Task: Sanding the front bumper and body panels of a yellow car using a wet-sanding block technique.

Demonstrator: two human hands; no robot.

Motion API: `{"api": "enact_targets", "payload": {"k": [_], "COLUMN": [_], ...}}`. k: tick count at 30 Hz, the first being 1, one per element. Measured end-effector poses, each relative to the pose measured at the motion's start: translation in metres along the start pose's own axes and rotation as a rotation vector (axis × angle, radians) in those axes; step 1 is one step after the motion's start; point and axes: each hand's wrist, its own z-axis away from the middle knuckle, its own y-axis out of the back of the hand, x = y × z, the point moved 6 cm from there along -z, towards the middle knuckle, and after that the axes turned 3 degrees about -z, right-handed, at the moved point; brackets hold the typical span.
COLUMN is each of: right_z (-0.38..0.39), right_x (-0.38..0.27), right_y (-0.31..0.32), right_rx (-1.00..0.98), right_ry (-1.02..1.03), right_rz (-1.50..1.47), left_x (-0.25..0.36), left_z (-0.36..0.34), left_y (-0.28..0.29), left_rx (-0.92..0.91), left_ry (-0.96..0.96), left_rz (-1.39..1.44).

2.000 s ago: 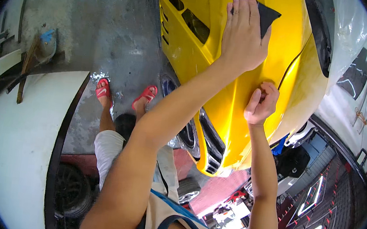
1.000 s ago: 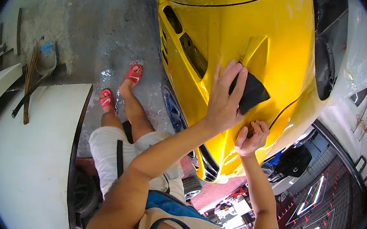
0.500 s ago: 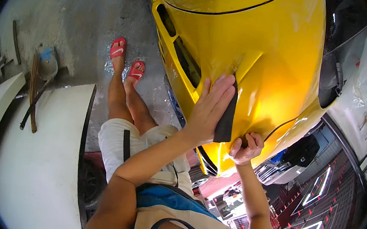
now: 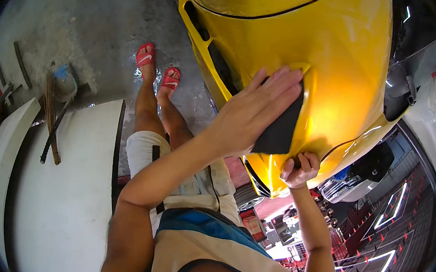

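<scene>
- Car body workshop, by the look of it.
- Glossy yellow car panel [image 4: 312,45] filling the top of the view.
- Bare, stained concrete floor [image 4: 81,21] underneath.
- White body panels [image 4: 58,193] lying at left.
- Brooms [image 4: 52,118] and a bucket [image 4: 67,82] close by.

I count my two hands, left [image 4: 255,113] and right [image 4: 299,170], one dark sanding pad [image 4: 280,129], one yellow car body [image 4: 312,45], two red sandals [image 4: 158,68], and one white panel [image 4: 63,194] beside me.
</scene>
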Motion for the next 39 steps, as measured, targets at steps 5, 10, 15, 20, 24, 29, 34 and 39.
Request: {"api": "enact_targets", "payload": {"k": [5,10,15,20,24,29,34,39], "right_z": [0.005,0.004,0.004,0.002,0.000,0.001,0.003,0.000], "right_x": [0.001,0.001,0.001,0.001,-0.001,0.001,0.003,0.001], "right_y": [-0.002,0.001,0.005,-0.002,0.000,0.002,0.002,0.000], "right_rx": [-0.057,-0.072,-0.018,-0.027,0.004,-0.014,-0.006,-0.011], "right_ry": [0.006,0.003,0.004,0.001,-0.008,-0.004,-0.007,-0.004], "right_rz": [-0.031,-0.038,-0.007,0.001,-0.035,-0.011,-0.013,-0.018], "left_x": [-0.009,-0.012,-0.016,-0.024,-0.025,-0.021,-0.020,-0.019], "left_z": [0.003,0.011,-0.009,0.011,-0.007,-0.009,0.004,-0.022], "left_y": [-0.001,0.002,0.004,-0.001,0.004,-0.001,-0.001,0.002], "left_rx": [-0.038,-0.102,-0.168,-0.140,-0.095,-0.161,-0.104,-0.093], "left_ry": [-0.016,0.000,-0.058,-0.016,-0.133,-0.123,-0.149,-0.152], "left_rz": [-0.052,-0.082,-0.181,-0.023,-0.073,-0.103,-0.093,-0.111]}}
